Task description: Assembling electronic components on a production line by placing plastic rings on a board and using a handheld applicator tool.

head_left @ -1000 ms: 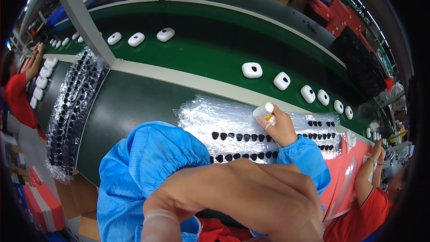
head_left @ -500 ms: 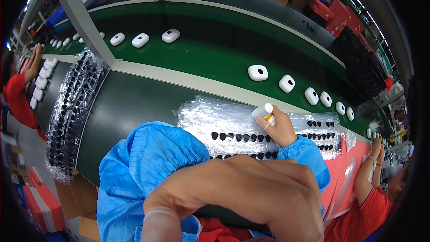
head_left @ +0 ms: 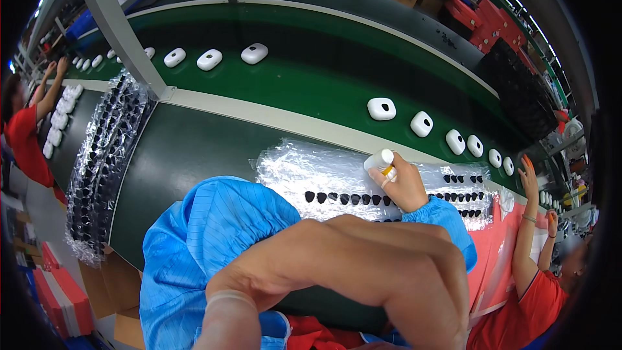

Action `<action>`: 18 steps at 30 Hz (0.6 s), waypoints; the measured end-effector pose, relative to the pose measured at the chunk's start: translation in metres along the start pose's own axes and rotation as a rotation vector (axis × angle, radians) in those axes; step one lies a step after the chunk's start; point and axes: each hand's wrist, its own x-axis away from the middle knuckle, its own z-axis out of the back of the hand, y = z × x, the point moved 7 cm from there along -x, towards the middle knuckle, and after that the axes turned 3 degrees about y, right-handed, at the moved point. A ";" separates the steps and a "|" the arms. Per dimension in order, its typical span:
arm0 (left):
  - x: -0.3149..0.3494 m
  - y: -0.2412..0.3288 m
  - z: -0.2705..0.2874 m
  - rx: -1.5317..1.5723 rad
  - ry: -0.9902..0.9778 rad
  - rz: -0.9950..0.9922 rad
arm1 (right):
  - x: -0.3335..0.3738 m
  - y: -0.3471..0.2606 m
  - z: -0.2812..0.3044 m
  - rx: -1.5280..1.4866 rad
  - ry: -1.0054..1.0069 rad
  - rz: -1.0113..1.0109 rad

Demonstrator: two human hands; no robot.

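Observation:
My left hand (head_left: 363,259) looms large, close to the camera. Its fingers are bent, and one wears a pale finger cot. The fingertips and anything between them are out of sight. In my right hand (head_left: 408,185), near the bench's far edge, is a small white cylindrical thing (head_left: 381,159) with a yellow mark beside it. Finger cots cover some of these fingers too. Beneath the right hand lies a clear plastic sheet (head_left: 285,168) bearing rows of small black rounded pieces (head_left: 355,199). My left hand hides part of the rows. Blue sleeves (head_left: 214,220) cover my arms.
Beyond the bench, white rounded cases (head_left: 382,109) with dark spots line a green conveyor belt (head_left: 304,84). Another plastic sheet (head_left: 107,162) of black pieces hangs over the bench's left side. A grey post (head_left: 120,26) rises there. Co-workers in red (head_left: 528,285) sit at both sides.
The white cases have shifted slightly right along the belt. My left hand has shifted slightly, covering more of the near row. The right co-worker's hand has reached toward the belt; the left co-worker's hands have separated.

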 end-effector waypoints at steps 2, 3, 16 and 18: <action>-0.001 0.001 0.003 -0.011 0.005 0.002 | -0.002 -0.001 -0.002 -0.007 -0.010 0.003; -0.001 0.002 0.005 -0.014 0.006 0.003 | -0.003 -0.001 -0.002 -0.017 0.002 0.020; 0.072 -0.090 0.287 -1.922 0.680 0.653 | 0.004 -0.009 0.046 -0.012 0.017 0.066; 0.097 -0.090 0.326 -2.096 0.756 0.622 | 0.002 0.004 0.066 0.054 0.069 0.077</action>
